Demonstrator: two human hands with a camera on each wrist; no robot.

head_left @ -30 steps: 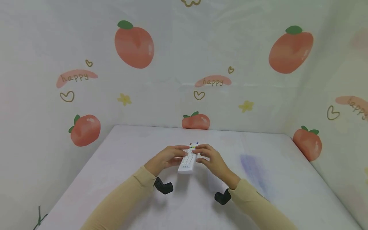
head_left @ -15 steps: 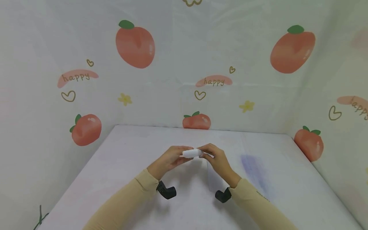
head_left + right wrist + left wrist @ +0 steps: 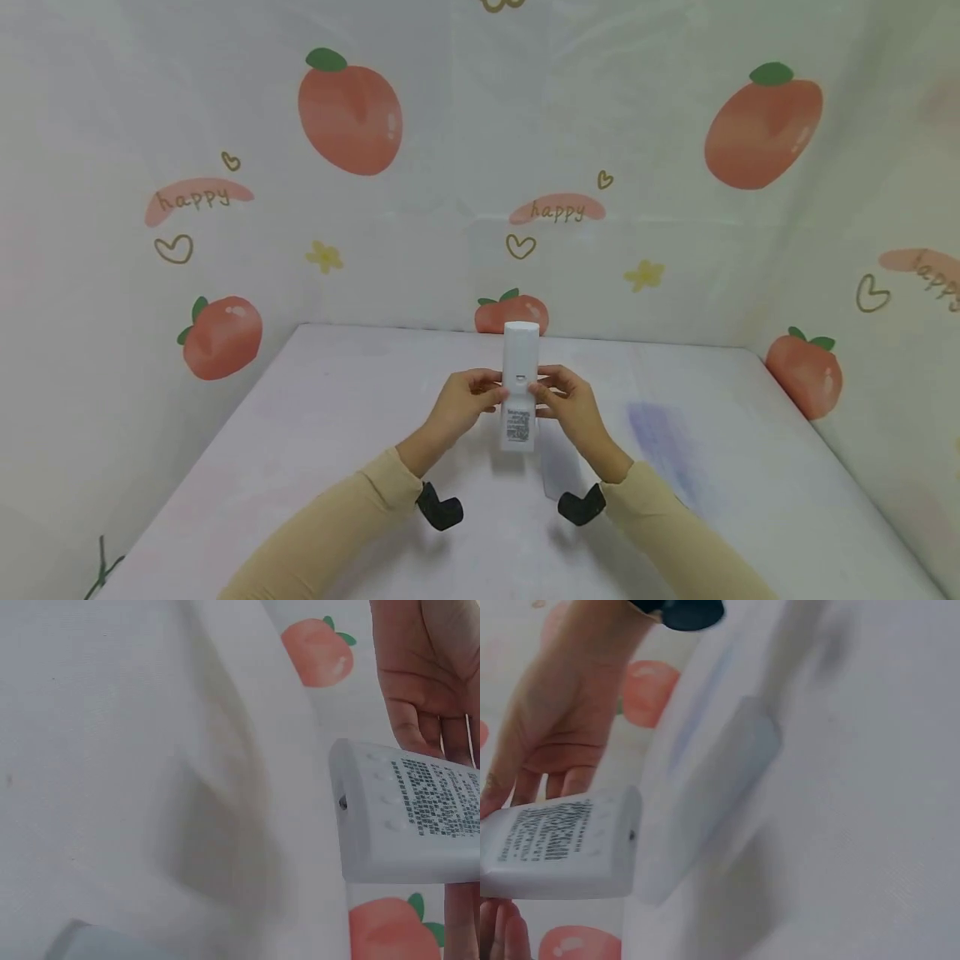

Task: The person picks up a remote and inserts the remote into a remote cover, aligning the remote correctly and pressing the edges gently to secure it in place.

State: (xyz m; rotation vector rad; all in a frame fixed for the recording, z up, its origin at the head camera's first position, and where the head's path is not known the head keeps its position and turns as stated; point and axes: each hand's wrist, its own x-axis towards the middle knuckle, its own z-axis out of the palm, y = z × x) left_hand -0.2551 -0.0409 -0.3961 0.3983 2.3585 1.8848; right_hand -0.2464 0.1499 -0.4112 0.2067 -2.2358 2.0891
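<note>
A white remote control [image 3: 519, 358] is held nearly upright above the table, its back facing me. A printed label with a code [image 3: 517, 425] covers its lower back, also visible close up on the remote in both wrist views. My left hand [image 3: 456, 404] pinches its left edge, with the thumb on the back. On the opposite edge, my right hand [image 3: 577, 408] grips it the same way. The button side is hidden. Below my right hand, a pale, flat, rounded-edged slab [image 3: 724, 799] lies on the table; its kind cannot be told.
A white-covered table [image 3: 360, 367] spreads beneath both hands, with a bluish smudge [image 3: 663, 446] to the right. Behind it hangs a white curtain [image 3: 420, 250] printed with fruit. Black wrist cameras [image 3: 441, 508] hang under the forearms. A green cord [image 3: 103, 567] shows at lower left.
The remote has turned from buttons facing up, through end-on, to standing upright with its back facing me. My right hand has taken hold of its right edge.
</note>
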